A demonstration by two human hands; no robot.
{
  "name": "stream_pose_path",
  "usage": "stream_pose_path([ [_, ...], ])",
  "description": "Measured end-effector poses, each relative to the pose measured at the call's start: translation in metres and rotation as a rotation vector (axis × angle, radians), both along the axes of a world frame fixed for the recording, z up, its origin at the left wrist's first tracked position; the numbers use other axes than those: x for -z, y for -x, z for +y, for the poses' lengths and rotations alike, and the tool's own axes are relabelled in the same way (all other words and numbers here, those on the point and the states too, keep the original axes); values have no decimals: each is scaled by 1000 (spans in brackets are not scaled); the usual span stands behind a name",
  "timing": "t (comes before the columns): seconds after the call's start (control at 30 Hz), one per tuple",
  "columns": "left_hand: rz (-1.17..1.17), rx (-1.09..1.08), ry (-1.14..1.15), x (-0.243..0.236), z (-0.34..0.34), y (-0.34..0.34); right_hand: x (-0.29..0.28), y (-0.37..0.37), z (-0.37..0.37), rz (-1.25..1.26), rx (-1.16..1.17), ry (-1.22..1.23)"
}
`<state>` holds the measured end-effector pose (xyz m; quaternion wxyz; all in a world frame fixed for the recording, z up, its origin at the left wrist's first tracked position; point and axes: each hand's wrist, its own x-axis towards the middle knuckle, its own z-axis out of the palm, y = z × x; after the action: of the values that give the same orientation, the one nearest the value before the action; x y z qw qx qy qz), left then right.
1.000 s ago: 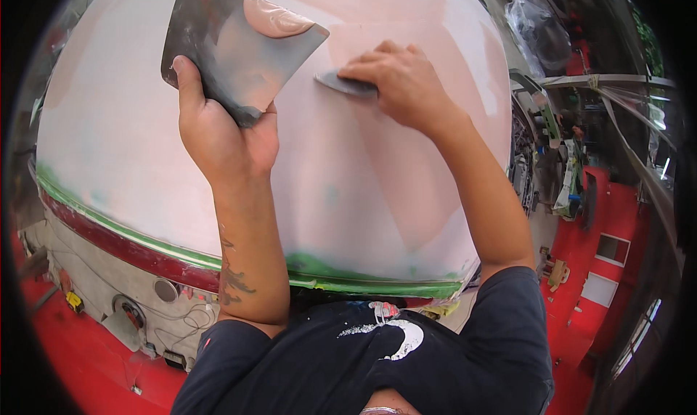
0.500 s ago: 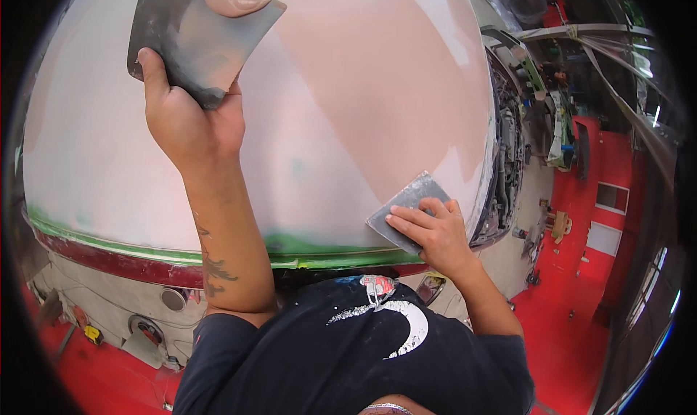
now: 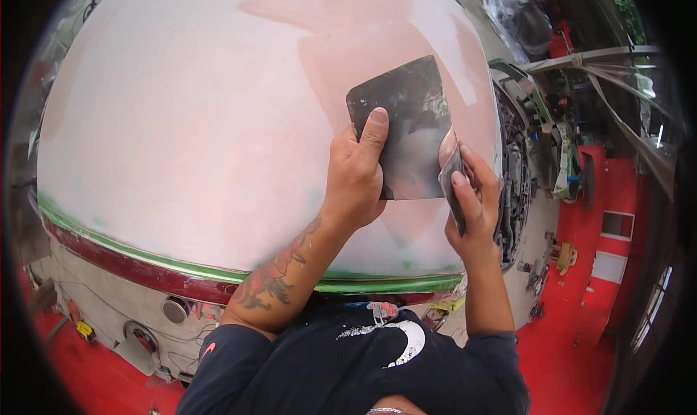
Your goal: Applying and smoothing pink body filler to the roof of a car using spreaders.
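Observation:
My left hand (image 3: pixel 354 172) grips a dark, smooth mixing board (image 3: pixel 410 99) from its left edge, with the thumb lying on top. At the board's lower right edge, my right hand (image 3: pixel 477 201) pinches a thin grey putty spreader (image 3: pixel 456 186) between thumb and fingers. A lump of pinkish filler (image 3: pixel 448 148) sits at the spreader's upper end, against the board. Both hands are above a broad, curved vehicle panel (image 3: pixel 174 124), whitish with smooth pink patches of filler (image 3: pixel 327 70). Part of the panel lies hidden behind the board and my forearms.
Green and dark red trim (image 3: pixel 145 273) runs along the panel's near edge, close to my body. To the right is an exposed engine bay (image 3: pixel 514 168). Red floor (image 3: pixel 559 342) spreads beyond it. Clear plastic sheeting (image 3: pixel 517 23) lies at the far right, and cables cross the floor at lower left.
My left hand has brought the board right and nearer. The spreader has lifted off the panel, turned on edge and met the board, where it now carries filler.

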<state>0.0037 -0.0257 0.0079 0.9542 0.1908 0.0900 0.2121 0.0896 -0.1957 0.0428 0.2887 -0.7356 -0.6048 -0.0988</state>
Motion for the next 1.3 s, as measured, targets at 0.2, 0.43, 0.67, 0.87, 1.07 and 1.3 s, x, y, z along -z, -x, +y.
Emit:
stream_pose_path([
  [0.2, -90, -433, 71, -14, 68, 23, 11, -71, 53, -222, 145, 249],
  [0.43, 23, -775, 121, -8, 104, 40, 53, -117, 185, -261, 47, 215],
  [0.67, -78, -702, 100, 2, 106, 43, 64, -128, 234, -293, 15, 311],
  [0.87, 103, -814, 165, -10, 103, 36, 56, -117, 210, -206, -57, 451],
  [1.07, 42, -767, 151, -7, 101, 35, 43, -88, 145, -167, -120, 452],
  [1.3, 41, -735, 113, -2, 98, 32, 30, -46, 61, -71, -54, 569],
])
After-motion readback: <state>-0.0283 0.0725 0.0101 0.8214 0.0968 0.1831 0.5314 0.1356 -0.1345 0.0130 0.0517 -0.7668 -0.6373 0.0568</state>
